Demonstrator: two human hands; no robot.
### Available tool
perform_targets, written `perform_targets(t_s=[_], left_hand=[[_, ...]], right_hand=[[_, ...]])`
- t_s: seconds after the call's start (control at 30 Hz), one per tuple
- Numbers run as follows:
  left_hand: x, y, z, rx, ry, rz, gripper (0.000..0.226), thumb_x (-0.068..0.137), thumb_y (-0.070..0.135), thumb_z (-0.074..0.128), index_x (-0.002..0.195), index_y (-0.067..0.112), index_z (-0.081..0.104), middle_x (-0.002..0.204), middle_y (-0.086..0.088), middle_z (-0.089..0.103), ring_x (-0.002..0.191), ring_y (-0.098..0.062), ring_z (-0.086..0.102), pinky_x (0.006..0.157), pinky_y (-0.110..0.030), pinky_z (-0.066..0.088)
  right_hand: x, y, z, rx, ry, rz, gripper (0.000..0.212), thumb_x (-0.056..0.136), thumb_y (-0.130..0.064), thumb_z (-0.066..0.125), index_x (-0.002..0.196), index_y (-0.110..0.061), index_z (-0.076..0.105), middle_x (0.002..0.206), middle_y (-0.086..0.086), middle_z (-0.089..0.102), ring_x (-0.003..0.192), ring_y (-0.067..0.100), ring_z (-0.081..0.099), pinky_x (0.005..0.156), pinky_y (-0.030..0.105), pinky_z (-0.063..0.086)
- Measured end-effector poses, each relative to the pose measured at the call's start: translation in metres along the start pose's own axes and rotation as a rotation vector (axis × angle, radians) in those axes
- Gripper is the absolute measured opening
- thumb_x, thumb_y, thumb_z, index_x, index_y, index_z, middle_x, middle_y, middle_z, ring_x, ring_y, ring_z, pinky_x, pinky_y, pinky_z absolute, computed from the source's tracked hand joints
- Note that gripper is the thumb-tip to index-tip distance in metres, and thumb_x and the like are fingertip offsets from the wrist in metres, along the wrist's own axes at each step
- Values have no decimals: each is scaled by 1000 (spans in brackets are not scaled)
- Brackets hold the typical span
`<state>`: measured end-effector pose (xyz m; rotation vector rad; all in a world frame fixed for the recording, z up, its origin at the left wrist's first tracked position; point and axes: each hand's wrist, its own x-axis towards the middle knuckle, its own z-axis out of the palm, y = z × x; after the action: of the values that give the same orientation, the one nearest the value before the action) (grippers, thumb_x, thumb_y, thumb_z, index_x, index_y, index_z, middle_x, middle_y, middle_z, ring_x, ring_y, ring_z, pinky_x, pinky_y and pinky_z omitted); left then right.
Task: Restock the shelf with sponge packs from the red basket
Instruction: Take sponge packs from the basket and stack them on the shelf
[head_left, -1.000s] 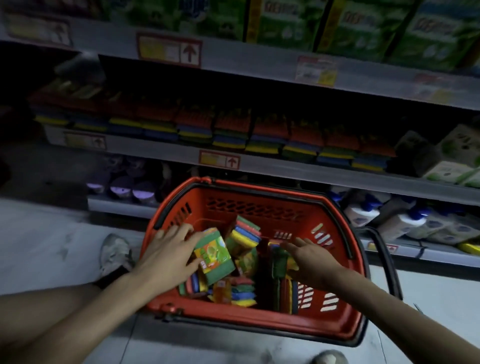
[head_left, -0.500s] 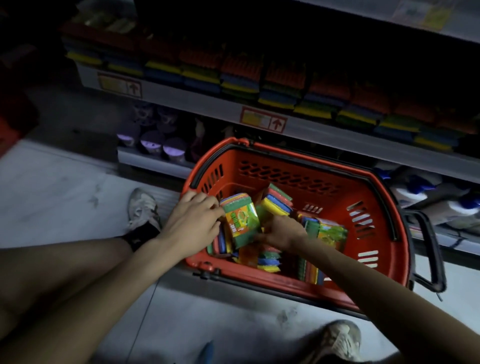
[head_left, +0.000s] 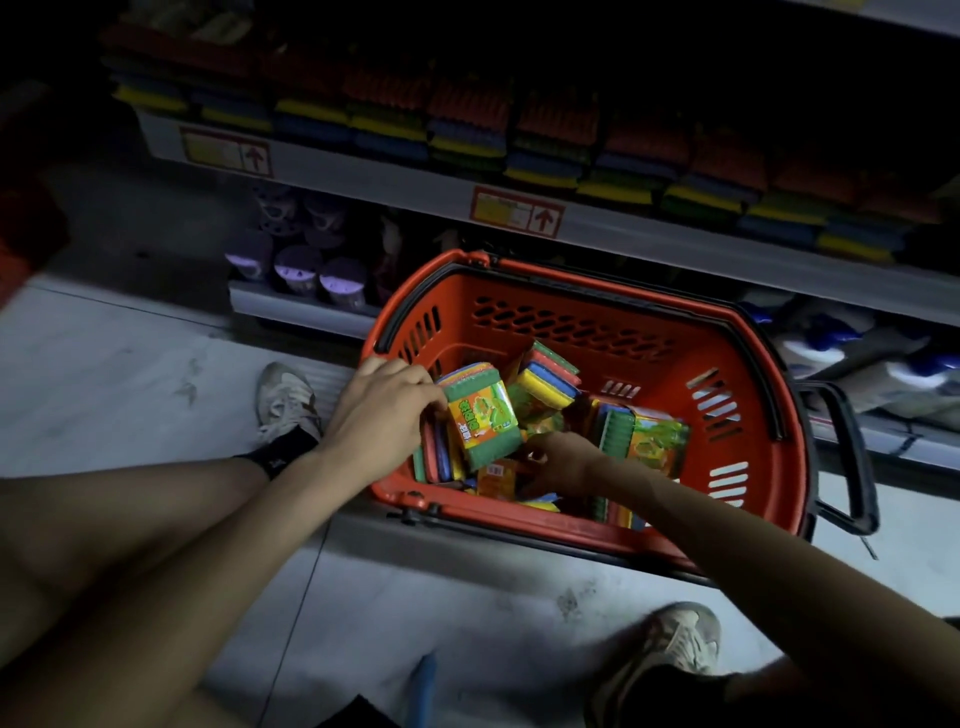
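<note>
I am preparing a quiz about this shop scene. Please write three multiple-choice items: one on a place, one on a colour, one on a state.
1. Where does the basket stand?
A. on the floor before the shelves
B. on a shelf
C. on a trolley

2. What colour is the basket's pull handle?
A. white
B. black
C. yellow

3. What is the left hand doing?
A. resting on the floor
B. pointing upward
C. gripping a sponge pack

Key: 1 A, it sits on the pale floor; 2 B, the dark loop at its right end; 3 C, fingers curl around the pack's edge.
</note>
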<state>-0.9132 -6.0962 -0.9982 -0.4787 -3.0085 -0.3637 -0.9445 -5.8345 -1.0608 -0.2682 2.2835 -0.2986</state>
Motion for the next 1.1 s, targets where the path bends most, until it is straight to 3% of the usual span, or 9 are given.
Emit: perform_targets(t_s=[0.17, 0.3, 0.37, 0.53, 0.67, 0.83, 0.9, 1.0, 1.1], left_hand=[[0, -1, 3, 10, 17, 4, 38, 76, 4, 68, 100, 31, 78, 98, 12, 71, 96, -18, 63, 96, -35, 38], [0, -3, 6, 22, 29, 16, 34, 75, 7, 73, 98, 31, 78, 95, 13, 70, 93, -17, 63, 95, -35, 36], [1, -4, 8, 33, 29, 35, 31, 77, 9, 74, 99, 31, 79, 96, 12, 70, 94, -17, 63, 95, -34, 35], [3, 1, 3, 28, 64, 55, 27, 90, 18, 67, 115, 26, 74, 104, 9, 70, 98, -19, 64, 94, -36, 38], [3, 9, -6, 4, 52, 60, 33, 95, 30, 52, 124, 25, 67, 110, 7, 68, 102, -21, 63, 89, -41, 46], [7, 29, -17, -72, 67, 64, 34, 94, 35, 58, 125, 26, 67, 113, 9, 67, 104, -20, 63, 85, -39, 50], [11, 43, -22, -305, 93, -1, 31, 96, 36, 57, 123, 25, 69, 114, 9, 67, 106, -16, 63, 89, -35, 51], [22, 73, -39, -886, 22, -241, 25, 100, 37, 62, 123, 30, 68, 114, 10, 68, 104, -3, 65, 84, -12, 47], [31, 94, -51, -1287, -132, -378, 39, 89, 59, 65, 126, 44, 64, 123, 10, 71, 110, 0, 67, 96, -22, 48]], right_hand=[[11, 5, 19, 52, -83, 36, 72, 82, -39, 82, 145, -24, 51, 140, 3, 59, 128, 24, 54, 103, 30, 43], [14, 9, 17, 144, -15, 70, 67, 74, -32, 90, 134, -21, 62, 128, 2, 68, 119, 22, 62, 96, 27, 50], [8, 11, 6, 138, 46, 70, 65, 71, -34, 89, 129, -21, 64, 125, 7, 66, 113, 22, 61, 88, 24, 48], [-42, 18, -25, -33, 261, -99, 81, 67, -46, 84, 140, -28, 55, 124, 8, 46, 117, 27, 50, 98, 37, 51], [-87, 20, -49, -141, 435, -224, 82, 74, -58, 79, 144, -29, 48, 125, 4, 40, 116, 24, 45, 94, 40, 52], [-126, 18, -75, -162, 562, -327, 95, 69, -51, 79, 149, -25, 35, 131, 1, 35, 118, 23, 40, 87, 48, 56], [-137, 16, -84, -173, 617, -362, 100, 65, -47, 78, 150, -21, 33, 135, 3, 34, 121, 24, 39, 91, 46, 55], [-150, 16, -93, -130, 718, -429, 101, 64, -42, 83, 150, -22, 34, 137, 2, 33, 126, 21, 37, 98, 40, 52], [-160, 14, -103, -14, 764, -510, 97, 68, -38, 87, 150, -24, 36, 138, -4, 30, 129, 15, 35, 101, 32, 47]])
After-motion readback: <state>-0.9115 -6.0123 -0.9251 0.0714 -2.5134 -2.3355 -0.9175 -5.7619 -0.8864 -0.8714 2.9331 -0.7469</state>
